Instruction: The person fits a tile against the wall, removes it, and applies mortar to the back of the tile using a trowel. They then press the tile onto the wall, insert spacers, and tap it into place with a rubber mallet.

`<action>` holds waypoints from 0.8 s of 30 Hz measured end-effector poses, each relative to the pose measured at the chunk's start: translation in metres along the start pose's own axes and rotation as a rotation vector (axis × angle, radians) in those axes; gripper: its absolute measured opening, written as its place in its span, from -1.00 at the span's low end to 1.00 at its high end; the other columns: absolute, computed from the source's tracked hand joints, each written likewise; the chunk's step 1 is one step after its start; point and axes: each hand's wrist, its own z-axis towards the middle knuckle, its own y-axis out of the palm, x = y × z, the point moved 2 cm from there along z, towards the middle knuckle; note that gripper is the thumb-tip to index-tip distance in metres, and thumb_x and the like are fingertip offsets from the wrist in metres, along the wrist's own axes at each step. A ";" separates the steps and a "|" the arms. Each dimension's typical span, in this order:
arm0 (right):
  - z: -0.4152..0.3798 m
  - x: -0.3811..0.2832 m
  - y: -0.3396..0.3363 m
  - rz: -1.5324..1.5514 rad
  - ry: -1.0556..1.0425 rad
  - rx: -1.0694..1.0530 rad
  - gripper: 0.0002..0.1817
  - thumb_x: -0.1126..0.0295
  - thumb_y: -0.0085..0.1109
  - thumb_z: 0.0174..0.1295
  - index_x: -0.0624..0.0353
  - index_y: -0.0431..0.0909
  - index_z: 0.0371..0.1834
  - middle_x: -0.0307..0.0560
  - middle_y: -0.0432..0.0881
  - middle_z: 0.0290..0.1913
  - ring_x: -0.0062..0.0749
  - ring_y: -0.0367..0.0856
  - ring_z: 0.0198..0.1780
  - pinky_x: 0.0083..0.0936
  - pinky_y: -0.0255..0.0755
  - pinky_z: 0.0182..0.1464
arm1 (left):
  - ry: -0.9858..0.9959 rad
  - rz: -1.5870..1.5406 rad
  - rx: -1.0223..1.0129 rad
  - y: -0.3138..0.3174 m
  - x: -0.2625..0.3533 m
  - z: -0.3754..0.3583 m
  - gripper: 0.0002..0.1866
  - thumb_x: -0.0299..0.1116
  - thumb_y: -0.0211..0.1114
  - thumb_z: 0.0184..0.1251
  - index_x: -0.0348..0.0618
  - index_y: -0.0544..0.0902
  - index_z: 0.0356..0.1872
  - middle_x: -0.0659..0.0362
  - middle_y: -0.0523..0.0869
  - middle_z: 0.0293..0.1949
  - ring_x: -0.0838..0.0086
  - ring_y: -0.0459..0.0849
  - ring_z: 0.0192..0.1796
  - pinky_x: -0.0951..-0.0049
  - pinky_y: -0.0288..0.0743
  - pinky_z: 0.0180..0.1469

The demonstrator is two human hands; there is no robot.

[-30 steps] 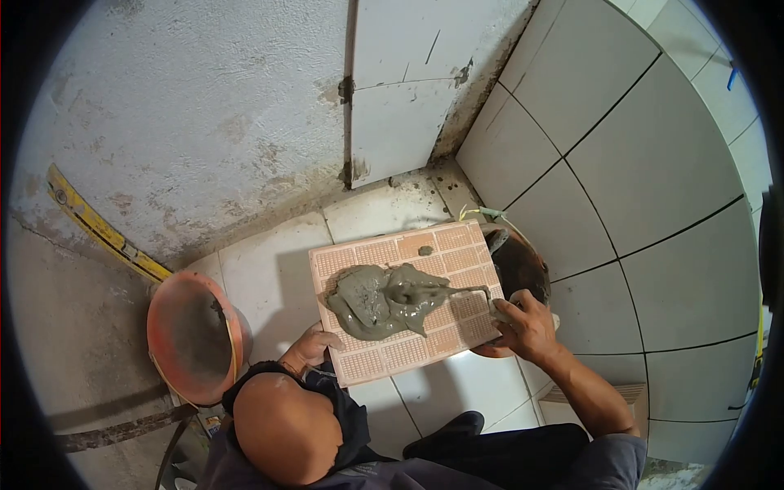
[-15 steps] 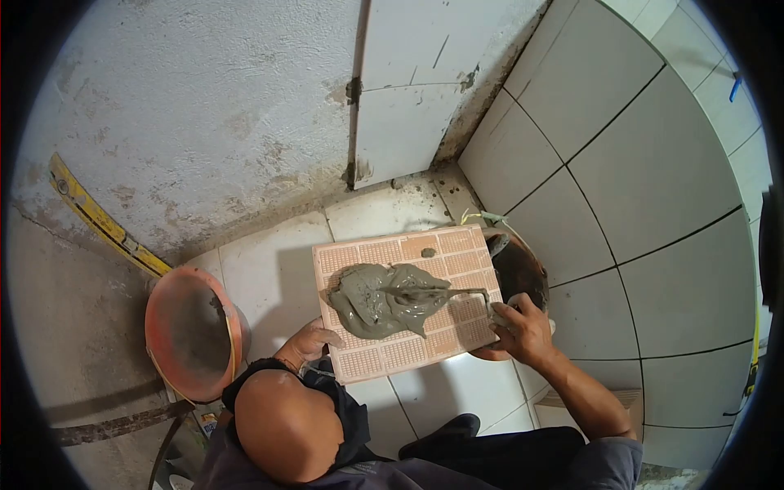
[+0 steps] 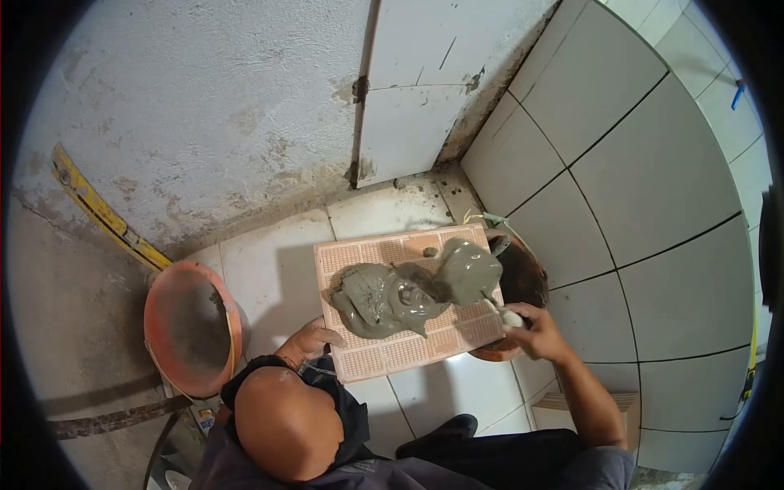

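My left hand (image 3: 314, 339) grips the lower left edge of a tile (image 3: 441, 331), its ribbed orange back facing up. Wet grey mortar (image 3: 376, 306) lies in a thick heap over the tile's left and middle part. In my right hand (image 3: 535, 331) is the pale handle of a trowel (image 3: 472, 273). Its blade is coated with mortar and sits over the tile's upper right part, beside the heap. A small lump of mortar shows near the tile's top edge.
An orange bucket (image 3: 196, 331) stands at left, below a yellow spirit level (image 3: 106, 216) leaning on the wall. Partly behind the tile is a second bucket (image 3: 523, 273). Large tiles (image 3: 596, 180) cover the right wall; a tile stack (image 3: 588, 404) lies lower right.
The trowel has lifted from the heap and swung up and right, its coated blade now showing. My right hand has shifted slightly right; my left hand and the tile stay almost in place.
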 end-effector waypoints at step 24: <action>-0.020 0.017 -0.021 -0.627 0.326 -0.393 -0.80 0.27 0.16 0.05 0.19 0.61 -0.44 0.04 0.63 -0.37 -0.13 0.60 -0.31 -0.29 0.45 -0.23 | -0.104 -0.200 0.120 0.005 -0.019 -0.007 -0.51 -0.68 0.16 -0.08 -0.32 0.49 0.02 0.05 0.60 -0.04 0.28 0.57 0.02 0.29 0.37 0.14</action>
